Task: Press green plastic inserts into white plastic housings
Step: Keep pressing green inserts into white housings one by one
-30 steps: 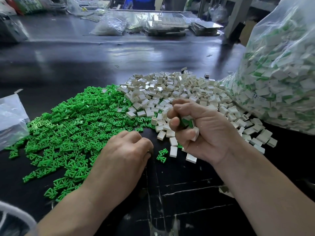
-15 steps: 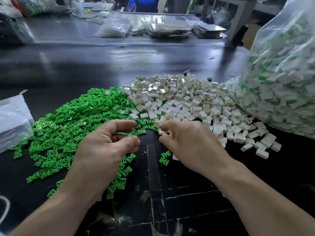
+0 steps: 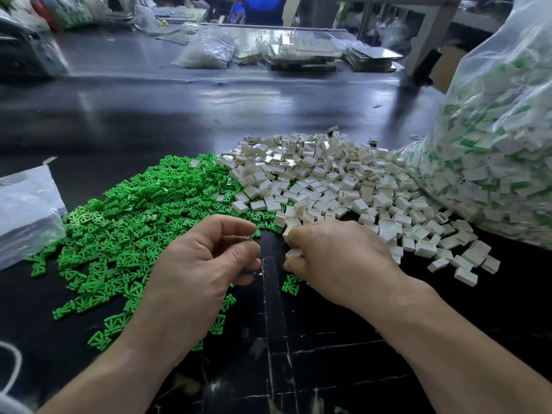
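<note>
**Green inserts (image 3: 143, 216) left, white housings (image 3: 328, 180) right, pick under way**

Two piles sit on the black tabletop (image 3: 179, 121), touching where they meet. Each is on the side of the hand that feeds from it, which I read as keeping reaches short.

My left hand (image 3: 203, 264) hovers at the near edge of the inserts, fingers curled, thumb and index tip close together. Green shows at the index tip, but I cannot tell whether it is pinched or just lying behind.

My right hand (image 3: 337, 264) is knuckles-up at the near edge of the housings, fingers curled round one housing (image 3: 294, 253), maybe a second above it.

The hands are near each other over the bare strip between the piles, likely so parts can be mated there. A stray insert (image 3: 291, 286) lies just beside the right hand.

The big bag (image 3: 493, 144) on the right touches the housings pile. It holds white pieces with green showing, and I take those as finished. The task looks well along, with plenty of loose stock left. The small bag (image 3: 27, 210) lies left, beside the inserts.

Next, I judge: line an insert up with the housing's opening and press.

Writing: a small printed label inside the big bag, too small to read. No brands legible.
</note>
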Available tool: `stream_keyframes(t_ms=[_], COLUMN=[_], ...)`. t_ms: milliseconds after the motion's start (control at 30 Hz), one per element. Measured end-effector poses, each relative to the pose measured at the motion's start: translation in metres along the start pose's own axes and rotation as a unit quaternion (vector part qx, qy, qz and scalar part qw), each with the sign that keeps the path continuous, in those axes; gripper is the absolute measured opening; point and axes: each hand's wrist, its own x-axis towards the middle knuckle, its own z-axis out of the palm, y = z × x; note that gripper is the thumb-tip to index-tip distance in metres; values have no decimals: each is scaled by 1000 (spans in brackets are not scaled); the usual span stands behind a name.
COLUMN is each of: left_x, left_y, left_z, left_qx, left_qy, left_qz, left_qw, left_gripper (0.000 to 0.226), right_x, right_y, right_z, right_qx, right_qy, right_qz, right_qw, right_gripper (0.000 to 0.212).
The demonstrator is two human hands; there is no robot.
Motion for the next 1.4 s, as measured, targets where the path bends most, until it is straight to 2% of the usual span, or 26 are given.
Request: stream_keyframes(t_ms=[133, 267, 333, 367, 433, 500, 533, 700, 767, 967, 1133, 1233, 1400], left_x=[0, -2, -1, 0, 1, 2, 2, -2, -4, -6, -4, -4, -7], left_y=[1, 1, -1, -1, -3, -5, -6, -5, -2, 3, 6, 6, 8], left_z=[0, 0, -1, -2, -2, -1, 1, 3, 3, 3, 2, 1, 2], left_qx=[-19, -12, -19, -28, -55, -85, -94, -56, -46, -76, -98, -86, -45], left_qy=[-1, -18, -16, -14, -10, -10, -13, -10, -3, 0, 23, 24, 12], left_qz=[-4, 2, 4, 3, -2, -8, -9, 30, 49, 47, 32, 44, 78], left_qw=[1000, 1000, 1000, 999, 998, 996, 995, 998, 998, 996, 994, 995, 996], left_gripper=[15, 14, 12, 9, 13, 17, 17, 14, 14, 14, 20, 17, 13], right_x=[0, -3, -7, -9, -13, -18, -19, -17, -17, -16, -18, -20, -21], right_y=[-2, -3, 1, 3, 5, 2, 0, -8, -10, -9, -6, -7, -9], right_z=[0, 4, 2, 0, -4, -9, -10, -12, -12, -10, -13, -14, -14], right_qx=[-1, 12, 79, 145, 336, 521, 574, 689, 711, 738, 753, 741, 689], right_qy=[10, 70, 84, 85, 65, -5, -34, -96, -104, -105, -129, -129, -109], right_qz=[-7, -25, -16, -5, 15, 23, 23, 38, 44, 88, 51, 30, 25], right_qw=[1000, 997, 993, 986, 940, 853, 818, 717, 694, 660, 643, 659, 716], right_gripper=[16, 18, 20, 19, 16, 14, 14, 14, 14, 7, 11, 12, 10])
